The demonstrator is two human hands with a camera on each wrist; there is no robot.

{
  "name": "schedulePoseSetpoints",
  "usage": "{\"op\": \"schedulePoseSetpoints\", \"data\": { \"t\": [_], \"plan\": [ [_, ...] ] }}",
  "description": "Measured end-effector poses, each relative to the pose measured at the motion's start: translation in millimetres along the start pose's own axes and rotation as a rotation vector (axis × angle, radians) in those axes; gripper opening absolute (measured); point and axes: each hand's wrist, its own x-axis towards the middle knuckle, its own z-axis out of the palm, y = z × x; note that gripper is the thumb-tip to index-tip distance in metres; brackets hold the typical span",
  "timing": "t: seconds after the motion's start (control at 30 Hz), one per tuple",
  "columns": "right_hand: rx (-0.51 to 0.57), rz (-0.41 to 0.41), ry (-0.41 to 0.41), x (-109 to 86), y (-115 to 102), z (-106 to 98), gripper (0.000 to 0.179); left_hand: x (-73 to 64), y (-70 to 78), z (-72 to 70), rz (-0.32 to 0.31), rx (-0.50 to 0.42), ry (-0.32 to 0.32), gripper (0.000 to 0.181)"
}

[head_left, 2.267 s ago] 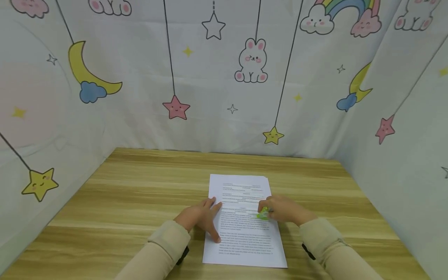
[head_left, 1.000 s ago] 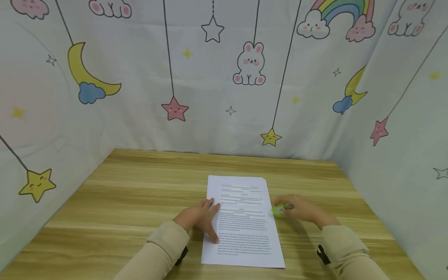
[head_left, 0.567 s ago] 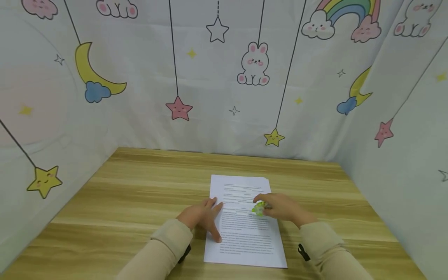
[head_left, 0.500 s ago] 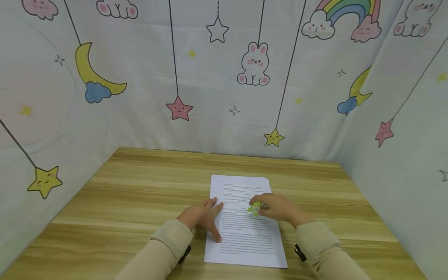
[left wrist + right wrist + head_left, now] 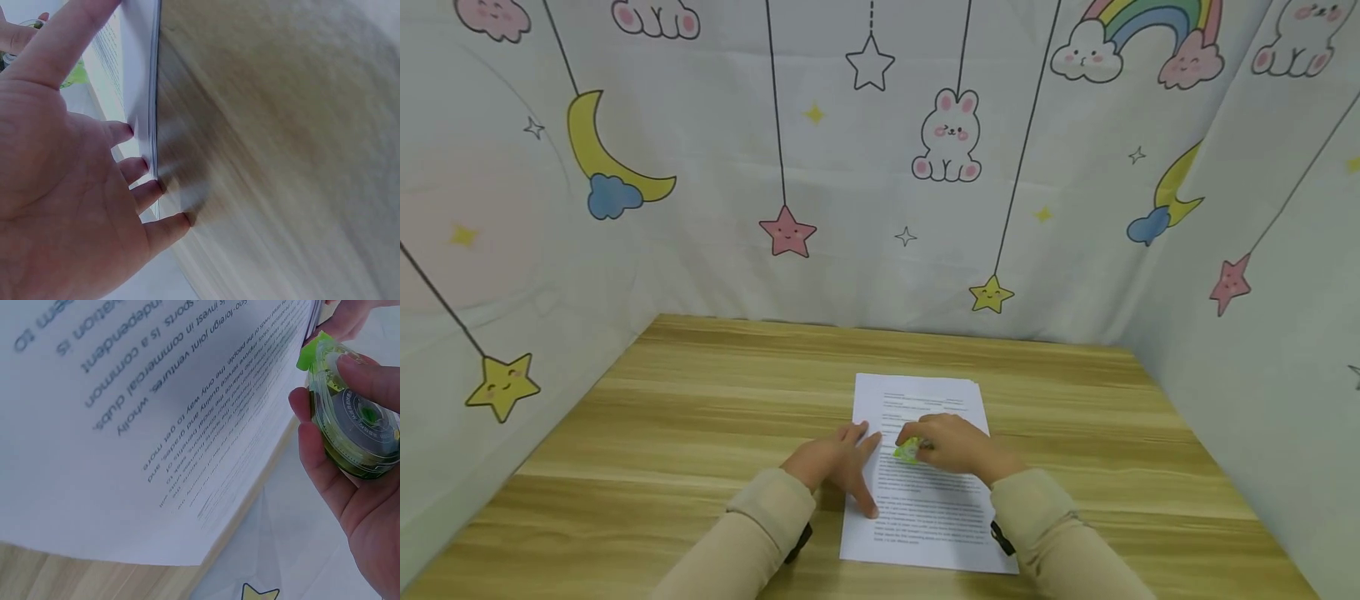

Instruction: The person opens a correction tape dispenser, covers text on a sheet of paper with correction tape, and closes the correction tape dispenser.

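A stack of printed paper (image 5: 928,525) lies on the table, its top sheet covered with lines of text. My left hand (image 5: 835,462) rests on its left edge with fingers spread. In the left wrist view, the left fingertips (image 5: 145,165) meet the side of the stack, the lowest one reaching past it. My right hand (image 5: 953,444) grips a green, see-through correction tape dispenser (image 5: 356,419) between thumb and fingers. In the head view the correction tape (image 5: 908,451) is over the left half of the text, close to the left hand, its green tip pointing left.
The wood-grain table (image 5: 700,400) extends around the paper on all sides. Behind and beside it hangs a white cloth (image 5: 850,283) printed with stars, moons and rabbits. A black band (image 5: 1002,537) shows at the right cuff.
My right hand, with the correction tape, moved off the sheet's right edge, then came back and travelled left across the text. My left hand has stayed on the paper's left edge.
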Motion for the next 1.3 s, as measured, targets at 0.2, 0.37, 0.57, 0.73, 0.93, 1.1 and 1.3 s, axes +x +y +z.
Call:
{"op": "schedulePoseSetpoints", "data": {
  "t": [0.2,0.37,0.57,0.73,0.93,1.1,1.3],
  "plan": [
    [-0.003,-0.031,-0.014,6.6,-5,7,0.025,4.3,-2.4,2.6,0.011,-0.005,-0.002,0.112],
    [0.001,-0.038,-0.023,10.7,-9,10,0.026,9.8,-5.6,7.4,0.019,0.016,0.023,0.113],
    [-0.01,-0.031,-0.025,15.2,-13,12,0.026,15.3,-9.0,12.7,0.045,0.026,0.029,0.115],
    [-0.035,-0.022,-0.044,18.2,-15,11,0.026,15.9,-9.6,12.8,0.033,0.011,0.024,0.115],
    [-0.075,-0.04,-0.073,21.7,-17,5,0.027,14.5,-8.6,9.1,0.022,0.013,0.026,0.114],
    [-0.104,-0.039,-0.101,23.8,-18,5,0.029,9.6,-6.6,5.7,0.02,0.009,0.015,0.112],
    [-0.123,-0.029,-0.111,24.2,-18,5,0.029,-2.9,-1.0,-2.1,0.027,0.017,-0.008,0.108]
  ]
}}
